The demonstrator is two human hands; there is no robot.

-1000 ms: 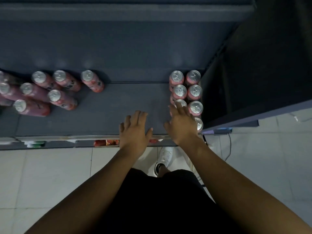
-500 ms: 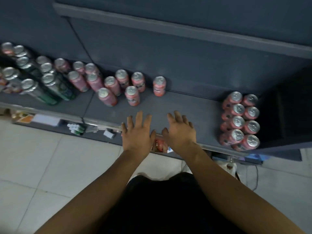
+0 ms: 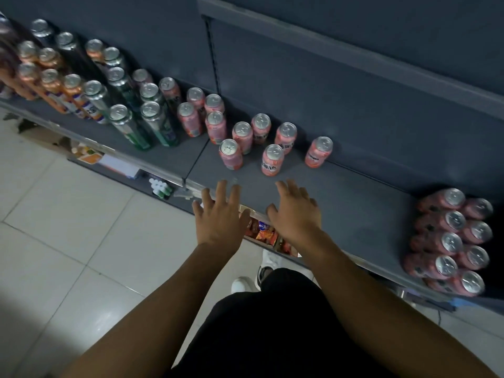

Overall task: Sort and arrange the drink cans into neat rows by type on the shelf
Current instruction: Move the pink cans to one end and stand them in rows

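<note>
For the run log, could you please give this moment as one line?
left hand: open, empty | right hand: open, empty | loose pink metal drink cans: scattered mid-shelf | two-row pink can block: right end

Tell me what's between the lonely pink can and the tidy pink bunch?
Nothing: the head view shows only bare shelf between the lonely pink can and the tidy pink bunch.

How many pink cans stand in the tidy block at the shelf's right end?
8. The cans stand packed in two columns of four, front to back, at the right end of the shelf. All eight tops show; none seems hidden.
</note>
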